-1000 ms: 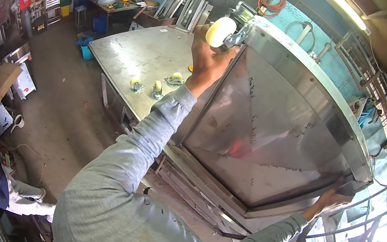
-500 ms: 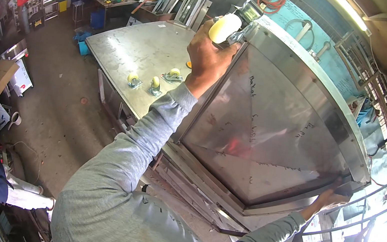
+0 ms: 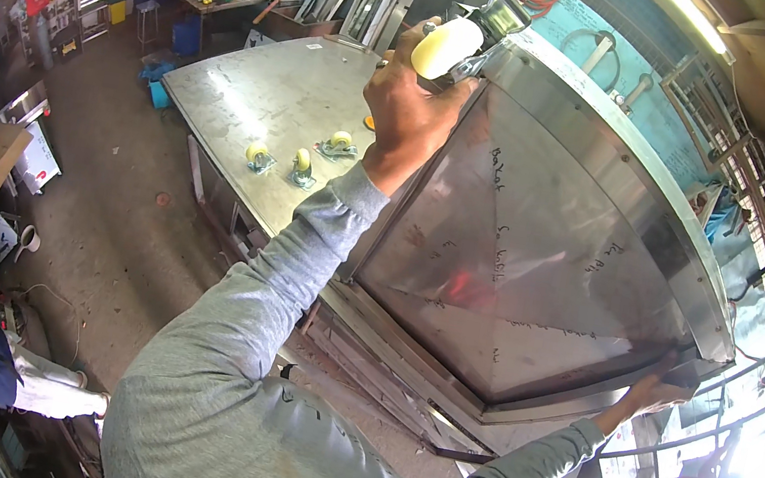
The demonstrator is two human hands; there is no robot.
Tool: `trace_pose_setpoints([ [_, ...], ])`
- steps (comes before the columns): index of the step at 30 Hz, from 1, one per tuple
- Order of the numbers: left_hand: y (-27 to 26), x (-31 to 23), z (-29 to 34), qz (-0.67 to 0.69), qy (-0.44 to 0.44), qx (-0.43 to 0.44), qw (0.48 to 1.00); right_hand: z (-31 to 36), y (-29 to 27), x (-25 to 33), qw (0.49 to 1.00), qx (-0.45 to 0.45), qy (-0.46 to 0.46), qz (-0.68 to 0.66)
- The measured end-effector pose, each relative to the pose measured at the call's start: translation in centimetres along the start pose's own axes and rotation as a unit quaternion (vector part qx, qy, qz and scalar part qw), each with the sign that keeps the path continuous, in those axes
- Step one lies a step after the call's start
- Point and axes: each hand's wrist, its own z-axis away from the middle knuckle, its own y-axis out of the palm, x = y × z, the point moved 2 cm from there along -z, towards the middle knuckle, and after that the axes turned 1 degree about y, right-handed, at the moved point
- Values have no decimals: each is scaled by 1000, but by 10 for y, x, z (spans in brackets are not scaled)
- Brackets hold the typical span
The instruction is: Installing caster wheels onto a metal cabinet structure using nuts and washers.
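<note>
Head view: left hand (image 3: 412,116) clasps a wheel (image 3: 446,49) by the panel (image 3: 539,264)'s far corner; right hand (image 3: 650,393) grips its right corner; panel partly hides table (image 3: 224,99) bearing three casters (image 3: 303,161).

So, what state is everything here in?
Left hand: closed around a caster wheel
Caster wheel: by the metal frame, fastening unclear
Right hand: at the frame's lower right corner, grip unclear
Three casters: resting apart on the metal table
Ceiling light: lit
Orange coil: looped, hung up
</note>
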Motion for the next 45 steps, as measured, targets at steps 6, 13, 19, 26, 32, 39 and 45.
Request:
trace_pose_setpoints([
  [6,2,0,0,-1,-6,0,1000,3,0,1,1000,-3,-5,3],
  [13,3,5,-1,-38,-4,12,999,0,4,-10,999,-16,-4,29],
  [19,2,7,-2,2,-3,2,1000,4,4,-9,1000,-11,-3,29],
  [26,4,15,1,-16,-9,19,1000,2,5,-11,1000,-11,-1,26],
  [32,5,16,1,-14,5,15,1000,3,6,-10,1000,-10,0,26],
  [39,3,15,0,1,-1,22,1000,4,8,-7,1000,-9,-1,23],
  [45,3,14,-1,2,-13,23,1000,5,6,-6,1000,-7,3,26],
])
